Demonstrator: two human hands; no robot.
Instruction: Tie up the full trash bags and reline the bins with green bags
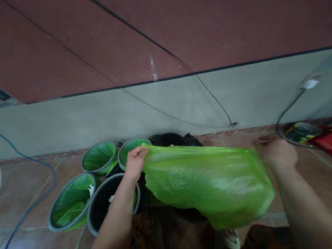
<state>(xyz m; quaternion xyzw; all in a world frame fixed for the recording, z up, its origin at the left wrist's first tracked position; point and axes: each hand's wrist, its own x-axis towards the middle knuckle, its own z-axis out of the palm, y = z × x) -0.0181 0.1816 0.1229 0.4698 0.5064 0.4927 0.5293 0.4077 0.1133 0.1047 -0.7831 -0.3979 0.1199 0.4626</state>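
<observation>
Both arms extend forward from the lower edge of the view, elbows apart, palms inward of the wrists not visible. The left hand [136, 162] is closed in a pinch, thumb against fingers, on the upper left corner of the green bag [212, 182]. The right hand [277, 153] is at the bag's upper right corner; motion blur hides its fingers, so its opening and grip cannot be determined. The bag is spread between the hands, above the floor [315, 180], its lower edge hanging.

Four grey-rimmed bins stand left of the bag, in two rows. The rear-left bin [83, 163] and rear-right bin [132, 140] have green liners. The front-left bin [51, 221] contains a green liner and one white scrap [91, 190]. The front-right bin [91, 221], partly covered by the left forearm, has a dark interior with one white scrap visible.
</observation>
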